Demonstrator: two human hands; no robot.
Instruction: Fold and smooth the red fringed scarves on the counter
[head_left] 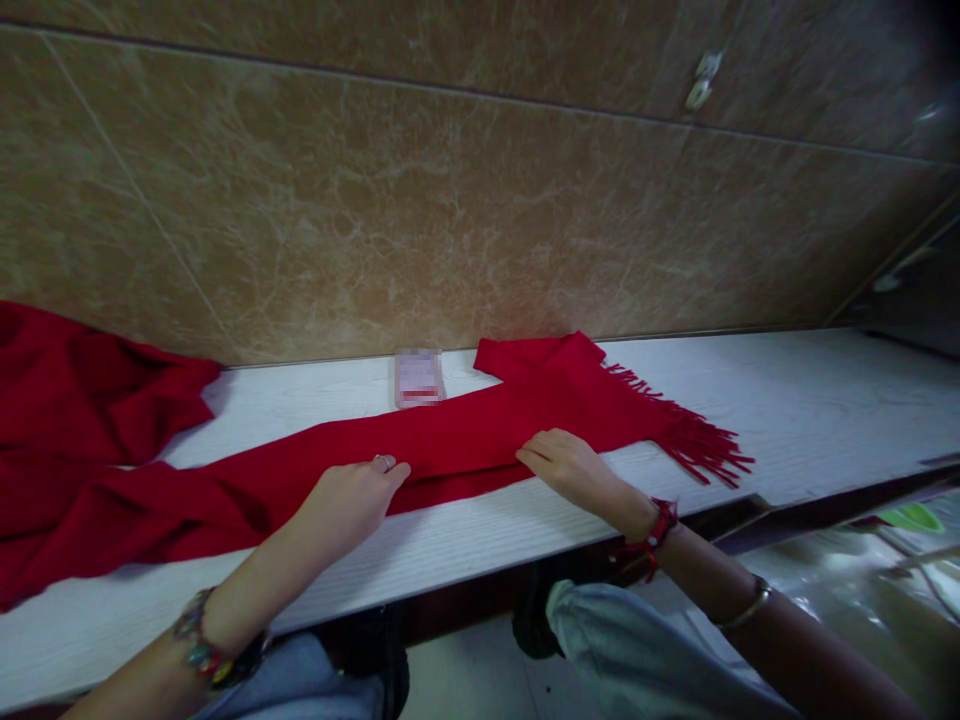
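Along the red scarf [450, 430], stretched left to right, the left hand [361, 500] and right hand [568, 468], nearer the fringe [694, 442], pinch its near fold, fingers almost together.

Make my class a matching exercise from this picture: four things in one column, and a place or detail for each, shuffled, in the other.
Things
1. Left hand
2. Right hand
3. Fringe
4. Pixelated rectangular item

Places and details
A. Between the red cloth and the wall
B. Has a red bracelet at its wrist
C. Wears a ring
D. At the cloth's end on the person's right

Right pairs: 1-C, 2-B, 3-D, 4-A
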